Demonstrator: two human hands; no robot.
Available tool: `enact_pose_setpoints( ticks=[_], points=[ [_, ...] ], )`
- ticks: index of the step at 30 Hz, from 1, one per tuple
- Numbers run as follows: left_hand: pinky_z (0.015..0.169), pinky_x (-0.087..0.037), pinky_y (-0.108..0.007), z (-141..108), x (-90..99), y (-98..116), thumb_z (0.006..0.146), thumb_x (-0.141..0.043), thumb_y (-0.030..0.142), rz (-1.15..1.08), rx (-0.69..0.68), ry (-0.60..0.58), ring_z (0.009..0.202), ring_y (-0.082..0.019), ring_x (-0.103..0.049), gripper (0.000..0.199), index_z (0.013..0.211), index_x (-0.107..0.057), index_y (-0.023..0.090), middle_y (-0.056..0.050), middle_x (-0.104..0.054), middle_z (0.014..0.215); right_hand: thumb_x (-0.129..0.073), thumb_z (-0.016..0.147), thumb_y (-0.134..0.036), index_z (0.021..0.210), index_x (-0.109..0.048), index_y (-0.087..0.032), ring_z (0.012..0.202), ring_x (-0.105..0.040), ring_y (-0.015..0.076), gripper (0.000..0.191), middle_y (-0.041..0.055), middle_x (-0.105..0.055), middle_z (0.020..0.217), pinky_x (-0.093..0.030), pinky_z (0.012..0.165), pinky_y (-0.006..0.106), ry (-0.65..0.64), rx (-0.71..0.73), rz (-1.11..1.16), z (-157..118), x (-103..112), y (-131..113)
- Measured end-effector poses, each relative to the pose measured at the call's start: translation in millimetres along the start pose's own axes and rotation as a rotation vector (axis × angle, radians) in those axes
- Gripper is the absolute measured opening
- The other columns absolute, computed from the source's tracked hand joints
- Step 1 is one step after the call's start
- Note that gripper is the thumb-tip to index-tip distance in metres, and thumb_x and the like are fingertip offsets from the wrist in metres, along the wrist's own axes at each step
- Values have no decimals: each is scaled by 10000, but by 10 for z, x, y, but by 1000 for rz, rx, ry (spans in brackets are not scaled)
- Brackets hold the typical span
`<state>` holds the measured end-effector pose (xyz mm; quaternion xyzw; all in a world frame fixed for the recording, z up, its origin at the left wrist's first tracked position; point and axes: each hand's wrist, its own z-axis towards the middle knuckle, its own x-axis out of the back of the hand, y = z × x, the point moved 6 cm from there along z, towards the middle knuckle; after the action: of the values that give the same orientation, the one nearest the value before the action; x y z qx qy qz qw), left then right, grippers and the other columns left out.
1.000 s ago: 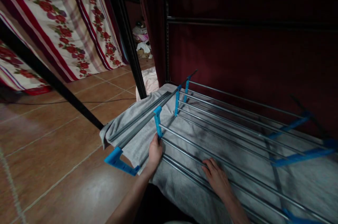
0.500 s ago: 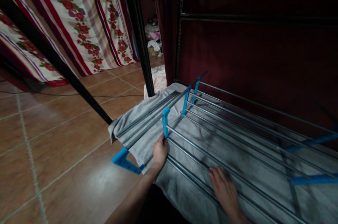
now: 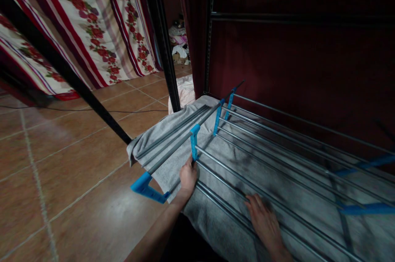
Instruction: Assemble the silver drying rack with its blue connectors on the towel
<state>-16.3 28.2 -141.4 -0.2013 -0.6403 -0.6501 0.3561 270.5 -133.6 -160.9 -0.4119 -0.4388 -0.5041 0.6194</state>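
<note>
A rack of grey metal tubes with blue plastic brackets, like a shoe rack [image 3: 262, 162], lies across a grey cloth. My left hand [image 3: 187, 176] is closed around the lower end of a blue bracket [image 3: 194, 141], where a tube meets it. Further right, my right hand [image 3: 263, 221] has its fingers curled over a front tube [image 3: 222, 178], fingertips partly hidden. A blue triangular end piece [image 3: 149, 188] sticks out past the cloth on the left. Several loose grey tubes [image 3: 173, 132] rest on the cloth behind the left bracket.
The grey cloth [image 3: 212, 157] covers a low shelf framed by black metal posts [image 3: 165, 43]. A dark red cloth [image 3: 293, 68] hangs behind. To the left are a tiled floor [image 3: 92, 142], a thin cable [image 3: 135, 111] and a floral curtain [image 3: 92, 19].
Both hands keep their places on the rack. The rack's left end has shifted very slightly to the right.
</note>
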Motion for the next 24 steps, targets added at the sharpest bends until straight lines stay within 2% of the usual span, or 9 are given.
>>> enact_pose_setpoints(
  ticks=[13, 24],
  points=[
    [886, -512, -367, -72, -37, -24, 919, -466, 175, -42, -25, -6, 981, -263, -696, 399, 1302, -578, 154, -121, -735, 1087, -278, 1045, -363, 1132, -663, -217, 814, -702, 175, 420, 94, -693, 1177, -521, 639, 286, -7, -10, 16, -34, 19, 57],
    [910, -514, -351, -71, -60, -63, 915, -450, 168, -55, -48, -18, 1009, -252, -692, 421, 1322, -560, 163, -112, -729, 1124, -249, 1052, -363, 1141, -644, -210, 866, -698, 176, 433, 89, -700, 1159, -526, 669, 289, -52, -12, 10, -39, -62, 70]
  ],
)
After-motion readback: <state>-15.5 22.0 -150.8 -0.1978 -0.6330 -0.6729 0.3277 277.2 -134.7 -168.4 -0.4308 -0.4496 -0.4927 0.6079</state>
